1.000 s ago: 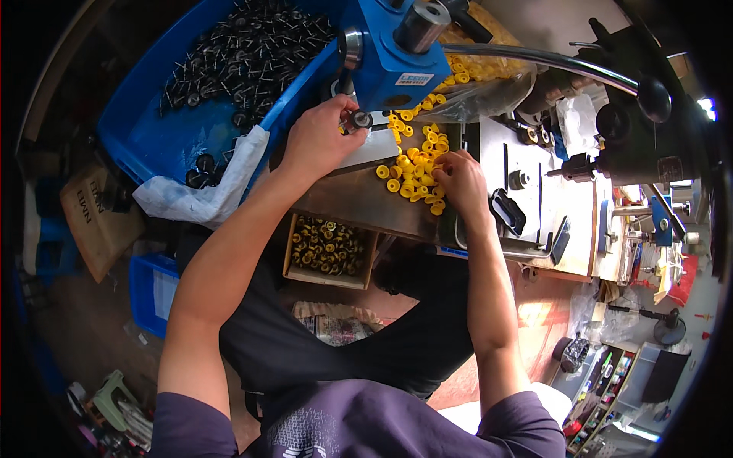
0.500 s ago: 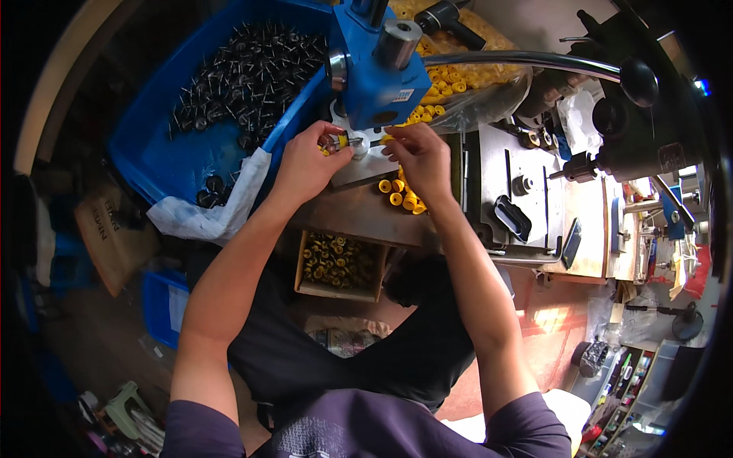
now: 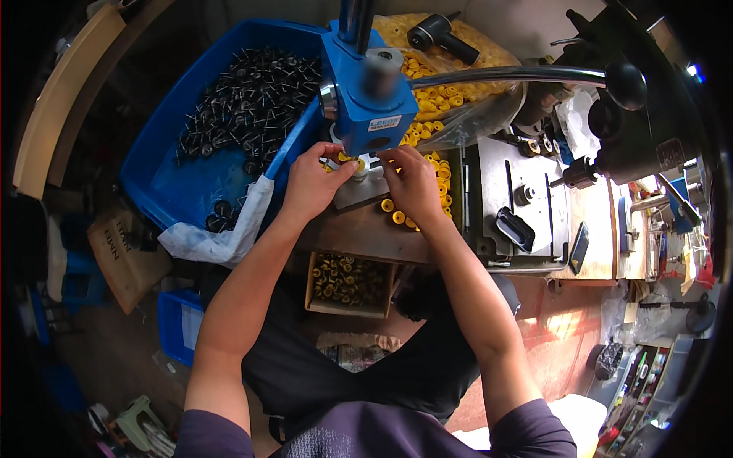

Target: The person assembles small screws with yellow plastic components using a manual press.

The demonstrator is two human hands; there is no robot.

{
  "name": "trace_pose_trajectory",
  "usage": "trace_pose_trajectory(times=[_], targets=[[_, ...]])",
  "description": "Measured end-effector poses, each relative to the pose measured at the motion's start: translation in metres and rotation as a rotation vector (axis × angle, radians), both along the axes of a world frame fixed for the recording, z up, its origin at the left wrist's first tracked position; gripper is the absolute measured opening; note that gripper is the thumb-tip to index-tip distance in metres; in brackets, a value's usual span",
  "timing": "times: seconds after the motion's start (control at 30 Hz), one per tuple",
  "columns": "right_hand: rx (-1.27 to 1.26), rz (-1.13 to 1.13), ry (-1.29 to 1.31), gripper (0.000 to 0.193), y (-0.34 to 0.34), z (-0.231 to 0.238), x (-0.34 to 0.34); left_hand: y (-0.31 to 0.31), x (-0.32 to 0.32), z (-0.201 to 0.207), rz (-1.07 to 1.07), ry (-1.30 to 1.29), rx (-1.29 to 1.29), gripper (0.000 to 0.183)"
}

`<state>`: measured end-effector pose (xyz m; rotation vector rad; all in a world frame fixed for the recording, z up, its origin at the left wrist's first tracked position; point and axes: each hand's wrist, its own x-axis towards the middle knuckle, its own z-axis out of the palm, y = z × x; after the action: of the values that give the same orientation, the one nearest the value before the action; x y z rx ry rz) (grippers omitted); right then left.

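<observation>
Both of my hands work under the head of a blue arbor press. My left hand is closed with thumb and forefinger on a small yellow cap, just left of the press's round fixture. Another bit of yellow shows at the fixture's top by the thumb tip. To the right of the fixture, my right hand has its fingers bent and pressed together. Whatever those fingertips hold, if anything, is hidden. Loose yellow caps lie on the bench beside and below the right hand.
A blue bin of black pin-like parts stands at left. The press's long lever reaches right over a bag of yellow caps. Below the bench edge sits a box of yellow-and-dark parts. A drill machine stands at right.
My right hand has turned more knuckles-up, and the yellow cap at its fingertips no longer shows. My left hand has come down close to the fixture. The whole view has shifted slightly.
</observation>
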<state>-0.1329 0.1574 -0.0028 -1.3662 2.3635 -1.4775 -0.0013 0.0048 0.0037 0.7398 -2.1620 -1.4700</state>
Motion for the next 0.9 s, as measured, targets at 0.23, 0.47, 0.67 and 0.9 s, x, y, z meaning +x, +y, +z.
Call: trace_pose_trajectory(times=[0.23, 0.47, 0.67, 0.9], targets=[[0.029, -0.001, -0.034, 0.014, 0.007, 0.003, -0.002, 0.001, -0.008, -0.001, -0.027, -0.036, -0.237, 0.038], [-0.050, -0.069, -0.061, 0.012, 0.019, 0.009, -0.004, 0.007, -0.008, -0.001, -0.065, -0.176, -0.424, 0.043], [-0.842, 0.010, -0.252, 0.051, 0.068, 0.121, -0.047, 0.017, -0.005, 0.010, -0.033, -0.146, -0.406, 0.064], [-0.621, 0.547, -0.429, 0.046, 0.090, 0.264, -0.082, 0.011, -0.008, 0.007, -0.040, -0.154, -0.451, 0.042]])
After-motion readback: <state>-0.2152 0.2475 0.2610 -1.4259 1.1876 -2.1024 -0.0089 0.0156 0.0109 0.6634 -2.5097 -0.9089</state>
